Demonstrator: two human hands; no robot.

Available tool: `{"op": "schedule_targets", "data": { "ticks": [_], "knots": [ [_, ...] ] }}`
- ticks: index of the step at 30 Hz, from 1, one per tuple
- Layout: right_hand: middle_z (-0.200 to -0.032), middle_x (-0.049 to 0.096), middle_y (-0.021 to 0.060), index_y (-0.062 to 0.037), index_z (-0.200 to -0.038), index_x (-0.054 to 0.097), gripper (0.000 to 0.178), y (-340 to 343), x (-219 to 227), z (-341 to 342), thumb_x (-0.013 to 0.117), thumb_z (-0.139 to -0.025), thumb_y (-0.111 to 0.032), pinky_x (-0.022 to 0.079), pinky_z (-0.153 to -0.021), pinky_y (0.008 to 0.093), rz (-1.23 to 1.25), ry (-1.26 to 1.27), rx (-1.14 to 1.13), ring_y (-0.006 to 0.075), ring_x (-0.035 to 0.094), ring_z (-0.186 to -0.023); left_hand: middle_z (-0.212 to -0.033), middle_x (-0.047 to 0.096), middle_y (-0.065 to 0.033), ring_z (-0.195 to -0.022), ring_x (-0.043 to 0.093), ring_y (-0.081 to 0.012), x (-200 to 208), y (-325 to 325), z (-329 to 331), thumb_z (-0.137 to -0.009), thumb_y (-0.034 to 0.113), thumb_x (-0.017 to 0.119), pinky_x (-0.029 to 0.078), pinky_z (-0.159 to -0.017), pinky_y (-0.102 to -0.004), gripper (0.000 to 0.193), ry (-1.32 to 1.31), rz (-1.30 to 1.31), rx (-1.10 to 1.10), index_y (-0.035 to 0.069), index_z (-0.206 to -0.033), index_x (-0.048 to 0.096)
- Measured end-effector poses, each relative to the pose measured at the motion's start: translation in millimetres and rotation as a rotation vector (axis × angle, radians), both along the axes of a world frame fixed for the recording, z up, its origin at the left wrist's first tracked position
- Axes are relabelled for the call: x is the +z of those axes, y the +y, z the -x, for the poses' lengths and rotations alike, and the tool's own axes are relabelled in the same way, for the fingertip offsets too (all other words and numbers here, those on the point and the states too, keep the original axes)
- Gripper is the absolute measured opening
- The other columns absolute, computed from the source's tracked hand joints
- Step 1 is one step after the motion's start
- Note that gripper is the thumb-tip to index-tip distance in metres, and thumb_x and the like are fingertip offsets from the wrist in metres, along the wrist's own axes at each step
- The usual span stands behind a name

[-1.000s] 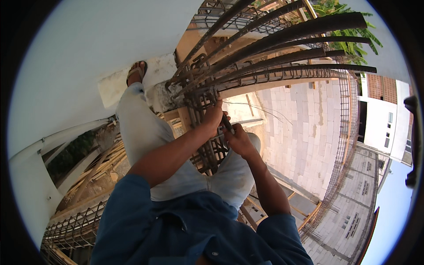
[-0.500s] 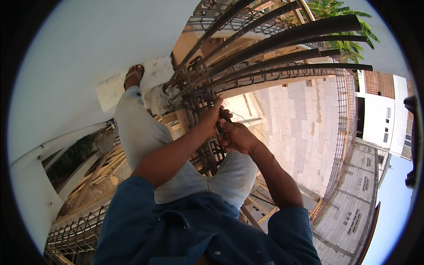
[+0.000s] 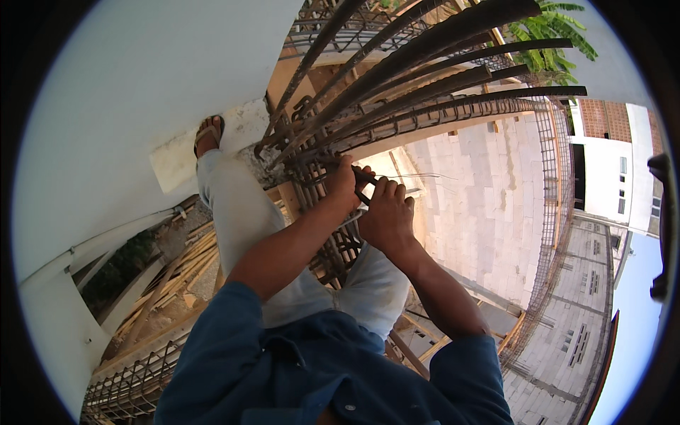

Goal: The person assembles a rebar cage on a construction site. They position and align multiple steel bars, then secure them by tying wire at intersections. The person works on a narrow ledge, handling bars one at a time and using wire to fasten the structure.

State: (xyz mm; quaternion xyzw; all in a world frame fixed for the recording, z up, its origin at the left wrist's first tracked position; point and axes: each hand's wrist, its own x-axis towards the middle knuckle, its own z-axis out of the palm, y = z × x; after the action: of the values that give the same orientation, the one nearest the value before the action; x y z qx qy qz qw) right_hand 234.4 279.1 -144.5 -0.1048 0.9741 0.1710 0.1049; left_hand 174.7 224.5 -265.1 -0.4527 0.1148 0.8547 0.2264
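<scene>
My right hand is closed around dark pincers, whose two handles spread apart at its fingers. My left hand is beside it, closed against the steel, its fingers partly hidden. Thin tie wires stick out to the right from between the hands, seemingly from the left fingers. Both hands are over a rebar cage of dark bars and stirrups that runs between my legs. The jaws of the pincers are hidden.
Thick rebar ends fan out ahead, up and to the right. A white wall rises at the left, with my sandalled foot on a pale ledge. A pale block surface spreads at the right; timber is piled lower left.
My right hand has moved up and turned, its back now upward over the pincers. My left hand has drawn its fingers in. The view has shifted slightly.
</scene>
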Motion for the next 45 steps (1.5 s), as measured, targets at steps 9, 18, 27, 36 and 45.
{"op": "schedule_targets", "data": {
  "ticks": [9, 18, 27, 36, 45],
  "knots": [
    [-0.081, 0.061, 0.018, -0.0038, -0.089, 0.051, 0.013, 87.8, -60.2, 66.4, 0.057, -0.084, -0.014, 0.054, -0.063, 0.0474, 0.202, 0.036, 0.146, 0.0358, 0.065, -0.075, -0.09, 0.061, -0.0054, -0.089, 0.06, -0.0179, -27.7, 23.2, 4.7, -0.084, 0.07, 0.054, 0.045, -0.08, -0.036, 0.063, 0.221, 0.061, -0.142, 0.008, -0.097, 0.052],
    [-0.08, 0.062, 0.0165, -0.0049, -0.088, 0.053, 0.013, 95.4, -64.5, 72.7, 0.058, -0.081, -0.014, 0.055, -0.065, 0.0462, 0.251, 0.021, 0.162, 0.035, 0.066, -0.076, -0.091, 0.058, -0.0048, -0.091, 0.06, -0.0192, -29.9, 16.5, 3.2, -0.088, 0.066, 0.054, 0.048, -0.091, -0.0419, 0.058, 0.309, 0.022, -0.199, 0.008, -0.098, 0.055],
    [-0.074, 0.057, 0.0069, -0.0041, -0.082, 0.056, 0.024, 60.8, -39.2, 40.7, 0.062, -0.088, -0.027, 0.047, -0.054, 0.0314, 0.67, -1.058, -0.811, 0.0181, 0.06, -0.062, -0.091, 0.064, -0.0087, -0.086, 0.066, -0.0177, -9.5, -21.4, -25.3, -0.077, 0.064, 0.069, 0.053, -0.084, -0.0356, 0.071, 0.303, 0.177, -0.355, 0.003, -0.108, 0.053],
    [-0.076, 0.059, 0.0027, -0.0053, -0.095, 0.061, 0.03, 25.8, -4.1, 32.0, 0.063, -0.088, -0.034, 0.046, -0.059, 0.0314, 1.118, -1.19, -1.168, 0.015, 0.056, -0.061, -0.057, 0.054, -0.0015, -0.056, 0.058, -0.0167, -3.4, -26.7, -18.4, -0.087, 0.031, 0.068, 0.056, -0.066, -0.0393, 0.032, 0.309, -0.347, 0.008, 0.014, -0.066, 0.05],
    [-0.096, 0.06, 0.0146, 0.0017, -0.118, 0.046, 0.046, 10.7, -20.4, -13.0, 0.061, -0.081, -0.022, 0.047, -0.084, 0.0487, 0.043, 0.092, -0.068, 0.0331, 0.06, -0.097, -0.054, 0.046, 0.0002, -0.05, 0.051, -0.0166, 6.5, 1.0, -1.9, -0.088, 0.021, 0.058, 0.054, -0.06, -0.038, 0.027, 0.124, -0.226, 0.109, 0.014, -0.066, 0.044]
  ]
}}
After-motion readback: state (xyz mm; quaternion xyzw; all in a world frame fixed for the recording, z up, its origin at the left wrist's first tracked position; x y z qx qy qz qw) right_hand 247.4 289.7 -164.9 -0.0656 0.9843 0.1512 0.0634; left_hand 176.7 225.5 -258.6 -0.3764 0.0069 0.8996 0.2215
